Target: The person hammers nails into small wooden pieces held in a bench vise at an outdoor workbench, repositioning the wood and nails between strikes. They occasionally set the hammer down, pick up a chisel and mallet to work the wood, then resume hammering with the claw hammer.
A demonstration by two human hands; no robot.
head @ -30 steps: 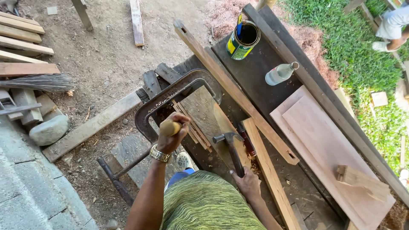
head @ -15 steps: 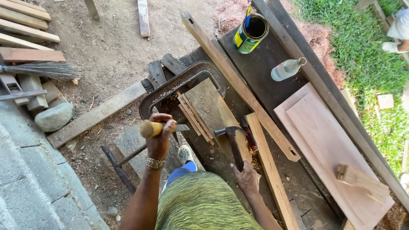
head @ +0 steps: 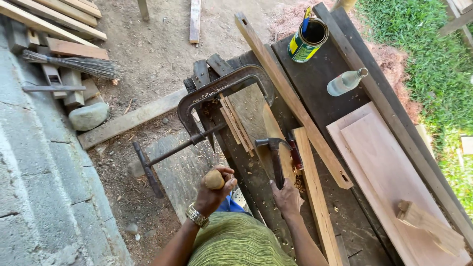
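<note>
My left hand (head: 213, 193), a watch on its wrist, is closed around the round wooden handle of a chisel-like tool (head: 215, 179), held near my body just off the bench edge. My right hand (head: 287, 198) grips the handle of a claw hammer (head: 274, 152) lying on the dark workbench (head: 320, 106). Beyond both hands a big rusty C-clamp (head: 221, 84) squeezes a wood panel with thin slats (head: 237, 123); its screw bar (head: 165, 155) sticks out to the left.
A long slat with mortise holes (head: 290, 98) crosses the bench. A paint can (head: 306, 39), a glass bottle (head: 346, 81), pale boards (head: 389, 167) and a wood block (head: 429, 222) lie to the right. A broom (head: 74, 64), a stone (head: 88, 116) and planks lie on the dirt at left.
My left hand has pulled the wooden-handled tool back from the clamp toward my body. My right hand has stayed on the hammer. The view has shifted left.
</note>
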